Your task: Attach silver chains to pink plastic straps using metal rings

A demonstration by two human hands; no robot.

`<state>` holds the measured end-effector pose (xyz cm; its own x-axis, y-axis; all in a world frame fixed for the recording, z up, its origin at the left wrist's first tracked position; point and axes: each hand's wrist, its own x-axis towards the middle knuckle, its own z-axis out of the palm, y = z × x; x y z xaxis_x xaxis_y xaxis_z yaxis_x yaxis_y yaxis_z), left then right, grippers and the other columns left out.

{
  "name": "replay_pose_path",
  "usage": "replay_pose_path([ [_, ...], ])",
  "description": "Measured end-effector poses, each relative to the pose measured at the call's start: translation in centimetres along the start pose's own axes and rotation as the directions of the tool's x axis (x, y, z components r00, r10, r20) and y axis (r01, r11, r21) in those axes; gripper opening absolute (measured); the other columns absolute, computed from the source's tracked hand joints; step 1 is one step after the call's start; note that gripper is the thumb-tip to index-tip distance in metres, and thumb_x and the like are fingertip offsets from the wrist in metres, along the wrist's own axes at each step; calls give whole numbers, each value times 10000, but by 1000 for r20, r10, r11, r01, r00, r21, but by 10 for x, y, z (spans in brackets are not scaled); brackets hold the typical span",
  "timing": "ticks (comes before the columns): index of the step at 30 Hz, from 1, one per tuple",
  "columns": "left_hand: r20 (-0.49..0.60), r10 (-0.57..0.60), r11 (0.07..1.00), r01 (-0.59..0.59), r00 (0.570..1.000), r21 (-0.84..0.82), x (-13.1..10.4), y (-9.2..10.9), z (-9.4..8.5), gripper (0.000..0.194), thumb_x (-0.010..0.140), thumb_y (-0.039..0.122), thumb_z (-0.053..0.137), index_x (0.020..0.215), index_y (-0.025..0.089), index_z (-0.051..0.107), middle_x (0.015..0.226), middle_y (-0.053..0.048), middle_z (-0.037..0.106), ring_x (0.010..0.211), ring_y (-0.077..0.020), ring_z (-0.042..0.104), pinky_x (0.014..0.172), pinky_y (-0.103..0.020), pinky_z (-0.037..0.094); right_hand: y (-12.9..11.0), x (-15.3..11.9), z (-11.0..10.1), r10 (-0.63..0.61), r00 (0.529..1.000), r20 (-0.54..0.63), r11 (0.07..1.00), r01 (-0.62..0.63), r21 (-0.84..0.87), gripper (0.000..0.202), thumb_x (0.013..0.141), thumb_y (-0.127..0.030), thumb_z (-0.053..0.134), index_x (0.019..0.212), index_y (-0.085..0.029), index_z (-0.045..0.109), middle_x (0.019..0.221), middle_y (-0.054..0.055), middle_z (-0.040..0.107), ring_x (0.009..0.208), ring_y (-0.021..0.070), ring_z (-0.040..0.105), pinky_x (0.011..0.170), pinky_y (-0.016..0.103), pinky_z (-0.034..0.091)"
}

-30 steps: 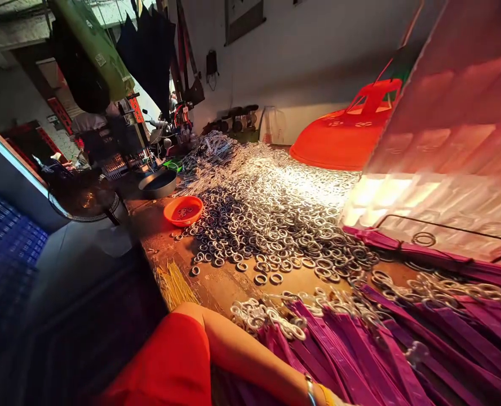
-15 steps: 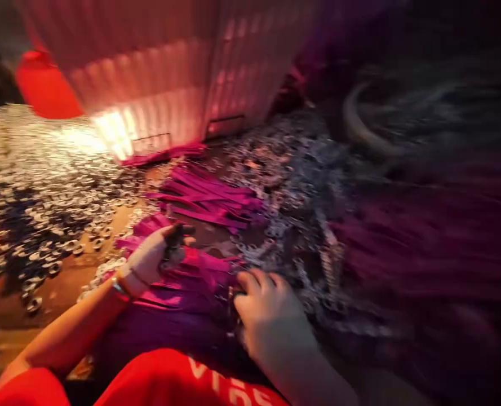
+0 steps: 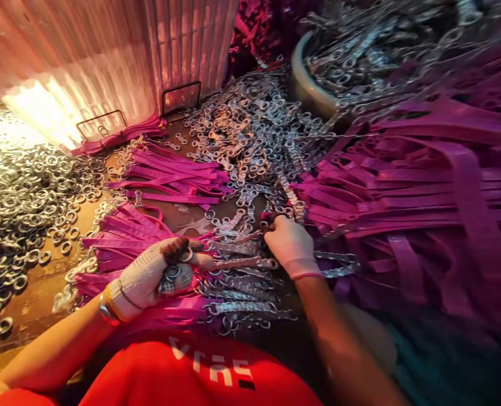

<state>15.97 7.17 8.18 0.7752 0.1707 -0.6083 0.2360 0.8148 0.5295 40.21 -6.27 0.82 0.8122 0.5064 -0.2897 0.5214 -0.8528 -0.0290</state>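
My left hand [image 3: 159, 273], in a white knit glove with dark stained fingertips, lies palm up over purple straps [image 3: 127, 231]. Its fingers curl around a few metal rings [image 3: 173, 273], one of them by the thumb. Beside the fingertips, several flat chain pieces [image 3: 242, 262] extend from the ends of the straps. My right hand [image 3: 291, 245], also gloved, is closed at the edge of a heap of metal links [image 3: 254, 135]. Its fingertips are mostly hidden, so what they pinch cannot be made out.
Loose rings [image 3: 26, 214] form a large pile on the left. A second purple strap bundle [image 3: 174, 175] lies farther forward. On the right are more purple straps [image 3: 402, 192] and a tub [image 3: 305, 79] heaped with chain pieces. A ribbed, pale panel [image 3: 119, 56] stands at the back left.
The view has swung right and sharpened. My right hand has moved forward and right, from beside the straps to the link heap. My left hand stays palm up above the straps.
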Motion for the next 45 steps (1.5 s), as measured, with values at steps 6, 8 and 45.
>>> replay_pose_path([
  [6,8,-55,998,55,998,5,-7,3,-4,391,833,363,640,1115,93,640,1052,-175,725,390,-34,432,335,-166,257,10,-25,-3,-114,951,-288,951,189,245,364,810,-166,412,1060,-138,674,1007,175,698,959,315,626,809,387,466],
  [8,-10,17,987,-16,1000,160,-10,0,-3,407,830,274,622,1206,121,618,1083,-164,721,397,-25,425,348,-159,261,2,-44,-16,-178,918,-354,891,303,338,356,862,-199,409,1123,-176,650,1021,145,707,963,300,635,843,388,476],
  [45,229,360,-253,-142,904,957,107,59,29,154,866,130,508,935,144,645,867,-55,666,779,-148,611,716,-250,488,-41,-64,-21,-241,898,-367,762,409,501,205,819,-181,440,841,-187,644,706,71,666,654,201,548,602,284,357],
])
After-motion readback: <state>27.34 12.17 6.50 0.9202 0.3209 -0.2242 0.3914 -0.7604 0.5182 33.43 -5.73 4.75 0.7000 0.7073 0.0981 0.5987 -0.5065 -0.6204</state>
